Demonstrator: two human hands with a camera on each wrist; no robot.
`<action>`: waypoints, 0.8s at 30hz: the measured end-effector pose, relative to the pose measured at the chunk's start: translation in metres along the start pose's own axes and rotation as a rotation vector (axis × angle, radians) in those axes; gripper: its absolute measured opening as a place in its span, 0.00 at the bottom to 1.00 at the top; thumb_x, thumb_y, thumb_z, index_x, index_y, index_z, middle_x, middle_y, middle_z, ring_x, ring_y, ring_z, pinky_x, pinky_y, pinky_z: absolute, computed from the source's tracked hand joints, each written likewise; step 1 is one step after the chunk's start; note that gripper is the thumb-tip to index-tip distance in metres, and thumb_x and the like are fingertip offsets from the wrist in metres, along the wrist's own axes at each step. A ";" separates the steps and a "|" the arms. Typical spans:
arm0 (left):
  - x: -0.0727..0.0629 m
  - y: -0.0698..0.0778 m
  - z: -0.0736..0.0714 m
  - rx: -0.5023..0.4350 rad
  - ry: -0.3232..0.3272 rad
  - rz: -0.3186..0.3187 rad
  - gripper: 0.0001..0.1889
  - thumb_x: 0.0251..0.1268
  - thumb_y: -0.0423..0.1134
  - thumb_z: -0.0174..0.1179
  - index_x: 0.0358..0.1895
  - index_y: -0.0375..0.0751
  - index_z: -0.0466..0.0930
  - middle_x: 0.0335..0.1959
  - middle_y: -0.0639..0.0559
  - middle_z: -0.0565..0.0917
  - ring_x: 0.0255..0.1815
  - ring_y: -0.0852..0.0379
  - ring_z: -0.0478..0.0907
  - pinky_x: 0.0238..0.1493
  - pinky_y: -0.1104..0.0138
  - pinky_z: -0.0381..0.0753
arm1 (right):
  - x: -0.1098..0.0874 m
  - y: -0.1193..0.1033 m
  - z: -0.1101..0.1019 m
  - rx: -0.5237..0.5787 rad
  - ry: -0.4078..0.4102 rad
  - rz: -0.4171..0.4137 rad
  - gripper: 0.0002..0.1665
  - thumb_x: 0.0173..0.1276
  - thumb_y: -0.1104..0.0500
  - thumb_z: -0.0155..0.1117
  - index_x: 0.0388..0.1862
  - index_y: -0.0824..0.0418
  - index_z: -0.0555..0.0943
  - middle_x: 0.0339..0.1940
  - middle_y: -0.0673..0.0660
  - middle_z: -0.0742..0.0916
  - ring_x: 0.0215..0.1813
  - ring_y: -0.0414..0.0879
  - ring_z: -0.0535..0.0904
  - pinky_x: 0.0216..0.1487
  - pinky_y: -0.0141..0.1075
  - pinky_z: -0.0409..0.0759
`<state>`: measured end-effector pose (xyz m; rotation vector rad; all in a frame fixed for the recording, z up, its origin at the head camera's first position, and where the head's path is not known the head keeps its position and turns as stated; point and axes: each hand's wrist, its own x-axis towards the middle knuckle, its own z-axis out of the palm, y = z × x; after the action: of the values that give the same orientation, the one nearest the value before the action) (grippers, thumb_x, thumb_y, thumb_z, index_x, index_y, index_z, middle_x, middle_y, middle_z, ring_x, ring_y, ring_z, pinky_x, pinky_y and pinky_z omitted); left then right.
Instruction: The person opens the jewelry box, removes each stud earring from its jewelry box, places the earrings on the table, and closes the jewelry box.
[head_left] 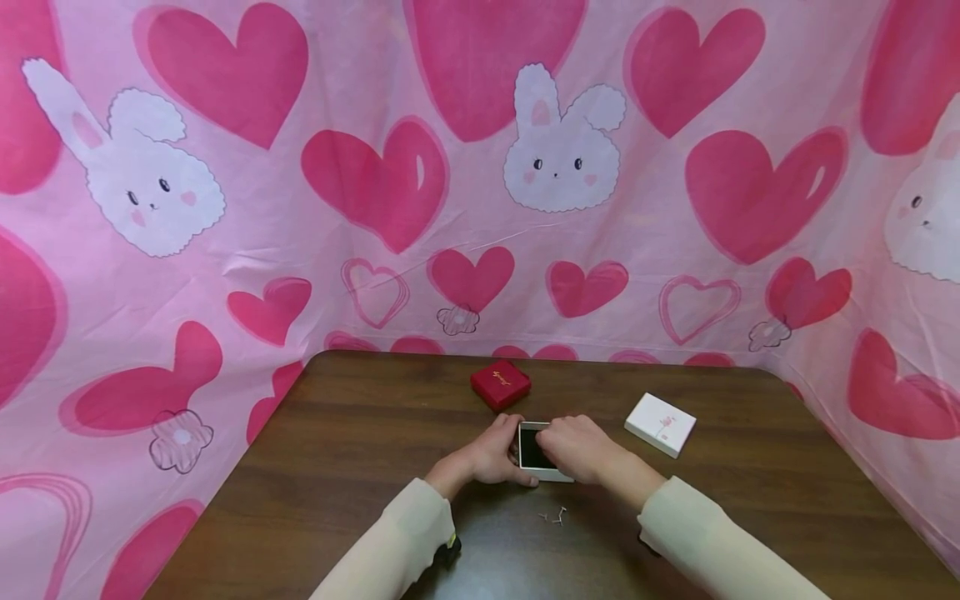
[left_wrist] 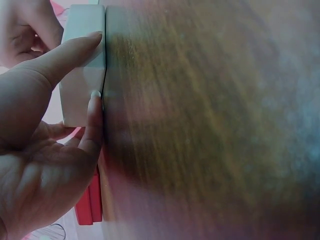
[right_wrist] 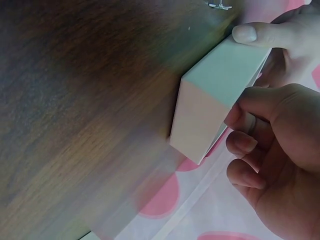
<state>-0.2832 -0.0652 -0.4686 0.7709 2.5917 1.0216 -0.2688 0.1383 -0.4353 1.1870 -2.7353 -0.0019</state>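
Observation:
A small white jewelry box (head_left: 546, 477) with a dark insert (head_left: 534, 450) stands uncovered on the table. My left hand (head_left: 497, 451) grips it from the left, the thumb (left_wrist: 82, 47) along its near wall and the other fingers round its left side. My right hand (head_left: 581, 450) is over the box's right part, its fingers bent and the fingertips reaching inside past the rim. In the right wrist view, the box wall hides those tips, and I cannot tell what they hold. Small thin silvery pieces (head_left: 558, 517) lie on the table in front of the box.
A red box (head_left: 501, 384) with gold lettering sits behind the white box. To the right lies a white lid (head_left: 660, 423) with a pink flower print. A pink cloth (head_left: 480, 208) with hearts and rabbits hangs around the dark wooden table (head_left: 360, 433).

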 end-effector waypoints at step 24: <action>0.000 0.000 0.000 -0.007 -0.001 -0.004 0.44 0.50 0.44 0.80 0.69 0.39 0.64 0.54 0.49 0.69 0.51 0.56 0.70 0.55 0.65 0.76 | -0.011 0.001 -0.011 0.147 -0.025 0.020 0.10 0.66 0.59 0.73 0.27 0.51 0.82 0.21 0.40 0.77 0.26 0.39 0.69 0.29 0.34 0.71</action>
<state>-0.2828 -0.0649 -0.4684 0.7643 2.5864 1.0292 -0.2606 0.1478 -0.4256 1.2032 -2.8111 0.1912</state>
